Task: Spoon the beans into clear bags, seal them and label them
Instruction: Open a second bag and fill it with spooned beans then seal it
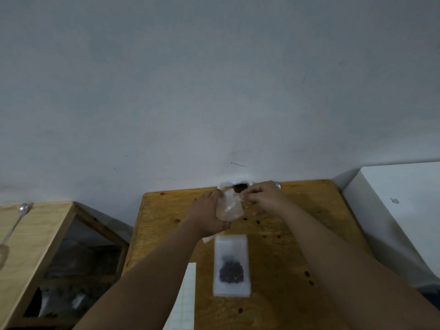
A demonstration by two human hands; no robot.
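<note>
Fingers of left hand (pixel 209 211) wrapped round an empty clear bag (pixel 229 208) held above the wooden table (pixel 297 246), right hand (pixel 263 198) pinching its mouth open w/ fingertips; one bag w/ beans (pixel 231 265) filled nearer, label sheet (pixel 185 298) untouched, so approx. early on

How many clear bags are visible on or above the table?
2: one empty bag held above the table by both hands, one bag with beans lying flat nearer the person. More may be hidden under the left hand.

Both forearms reach forward; the left hand (pixel 209 214) is curled in a grip, the right hand (pixel 263 198) pinches with fingertips.
</note>
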